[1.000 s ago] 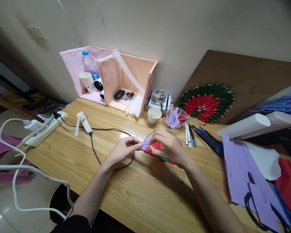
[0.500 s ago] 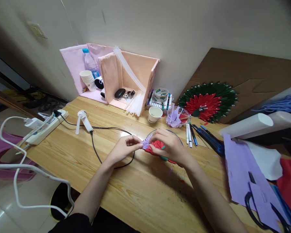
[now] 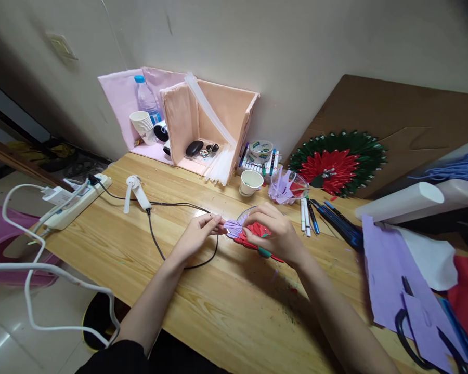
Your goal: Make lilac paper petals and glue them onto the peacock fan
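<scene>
Between my two hands is a purple pleated crepe-paper piece [image 3: 233,228], fanned out at its left side. My left hand [image 3: 203,232] pinches its left edge between thumb and fingertips. The thumb and fingers of my right hand [image 3: 271,231] close on its right end. Just under the right hand lie red paper petals [image 3: 257,229] with bits of green, on a round see-through dish [image 3: 246,212] mostly hidden by that hand.
A glue gun [image 3: 138,193] with its black cable lies left. Behind stand a paper cup [image 3: 251,183], a clear bowl of purple pieces [image 3: 283,188] and a pink box [image 3: 226,104]. Markers [image 3: 304,218], purple paper [image 3: 382,280] and scissors [image 3: 407,332] lie right.
The purple piece has spread wider, its pleats opening into a fan. My left fingertips have shifted slightly left, and the right hand has moved slightly right. The whole view has shifted a little.
</scene>
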### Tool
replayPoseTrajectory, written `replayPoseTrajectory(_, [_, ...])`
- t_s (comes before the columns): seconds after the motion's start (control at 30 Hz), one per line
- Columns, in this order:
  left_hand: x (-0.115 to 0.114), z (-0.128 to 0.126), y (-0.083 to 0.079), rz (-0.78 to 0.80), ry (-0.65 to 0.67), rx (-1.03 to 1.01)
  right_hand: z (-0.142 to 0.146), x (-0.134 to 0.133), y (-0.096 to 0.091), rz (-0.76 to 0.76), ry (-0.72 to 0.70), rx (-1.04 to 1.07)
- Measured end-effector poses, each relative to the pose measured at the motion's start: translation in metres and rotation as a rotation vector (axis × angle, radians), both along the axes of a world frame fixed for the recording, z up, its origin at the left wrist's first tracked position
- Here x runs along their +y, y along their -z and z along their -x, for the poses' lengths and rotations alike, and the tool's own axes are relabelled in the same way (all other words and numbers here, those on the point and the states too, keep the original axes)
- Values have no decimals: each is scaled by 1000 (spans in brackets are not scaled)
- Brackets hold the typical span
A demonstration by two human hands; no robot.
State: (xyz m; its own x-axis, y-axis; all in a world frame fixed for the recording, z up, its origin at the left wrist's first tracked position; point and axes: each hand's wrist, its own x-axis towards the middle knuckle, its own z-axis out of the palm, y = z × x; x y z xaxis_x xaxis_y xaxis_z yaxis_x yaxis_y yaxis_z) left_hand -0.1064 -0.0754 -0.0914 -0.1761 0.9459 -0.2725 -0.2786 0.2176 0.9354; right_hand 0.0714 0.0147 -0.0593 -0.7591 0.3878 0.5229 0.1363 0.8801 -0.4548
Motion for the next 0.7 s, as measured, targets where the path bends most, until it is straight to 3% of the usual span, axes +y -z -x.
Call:
replayPoseTrajectory(0.33, [-2,-9,-1,-147,-54,124,14,-15,15,70,162,177])
replayPoseTrajectory(0.7, [-4,-9,1,-178,-138,235,20,-22,21,157,153,175])
